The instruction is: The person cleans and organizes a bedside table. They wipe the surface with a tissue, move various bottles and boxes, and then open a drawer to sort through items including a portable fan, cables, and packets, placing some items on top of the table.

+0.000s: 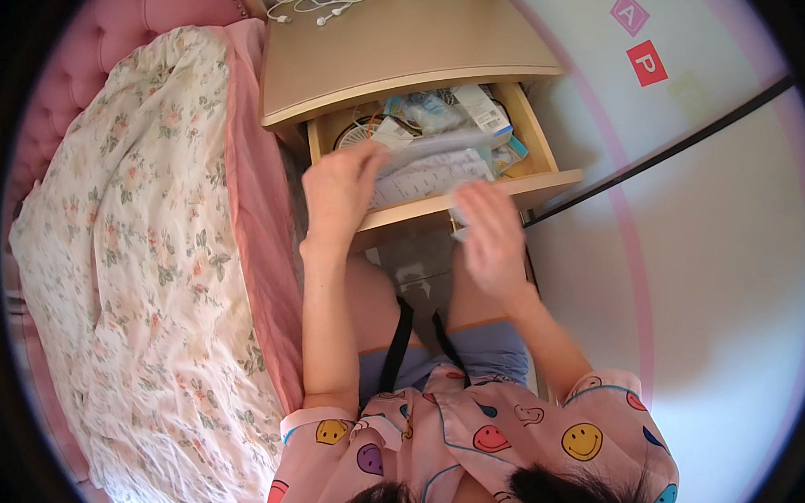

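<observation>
An open wooden drawer of a bedside cabinet lies before me. My left hand is over the drawer's left front, its fingertips pinching the end of a translucent plastic sleeve. Beneath the sleeve lie printed papers, standing against the drawer's front panel. My right hand is blurred by motion, just in front of that panel. Something pale shows beside its fingers, but the blur hides what it is and whether it is held.
Farther back in the drawer are a white box, clear plastic packaging and a round white grille. White earphones lie on the cabinet top. A floral-covered bed borders the left; a white panel stands right.
</observation>
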{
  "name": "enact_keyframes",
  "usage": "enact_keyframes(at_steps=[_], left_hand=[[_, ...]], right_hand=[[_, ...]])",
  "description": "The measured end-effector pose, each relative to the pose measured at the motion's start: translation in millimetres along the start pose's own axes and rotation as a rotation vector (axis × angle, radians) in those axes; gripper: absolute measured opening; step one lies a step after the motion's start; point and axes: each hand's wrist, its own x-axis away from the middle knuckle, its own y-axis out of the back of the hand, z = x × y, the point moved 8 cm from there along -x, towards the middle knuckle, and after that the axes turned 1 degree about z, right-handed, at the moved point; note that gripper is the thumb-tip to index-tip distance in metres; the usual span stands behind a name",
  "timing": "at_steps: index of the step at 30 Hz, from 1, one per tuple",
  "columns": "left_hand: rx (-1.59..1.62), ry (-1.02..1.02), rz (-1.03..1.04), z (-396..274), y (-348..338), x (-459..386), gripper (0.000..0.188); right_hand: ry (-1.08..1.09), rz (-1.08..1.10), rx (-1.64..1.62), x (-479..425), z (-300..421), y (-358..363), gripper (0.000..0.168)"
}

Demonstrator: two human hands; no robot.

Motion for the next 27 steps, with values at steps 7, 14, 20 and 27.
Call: enact_keyframes(at_steps=[7, 14, 20, 27], left_hand=[[0.057, 0.133, -0.144, 24.9, 43.7, -17.1, 0.018], [0.110, 0.158, 0.012, 46.1, 21.5, -23.6, 0.021], [0.079, 0.158, 0.204, 34.6, -8.6, -19.9, 0.030], [-0.208, 0.016, 0.427, 9.2, -40.1, -13.4, 0.041]], right_hand=[[0.254, -0.062, -0.171, -56.0, 120.3, -71.0, 0.040], [0.225, 0.012, -0.160, -27.5, 55.0, -36.2, 0.040], [-0.025, -0.181, 0.124, 1.6, -67.9, 65.8, 0.043], [-0.188, -0.187, 0.130, 16.3, -110.7, 66.2, 0.033]])
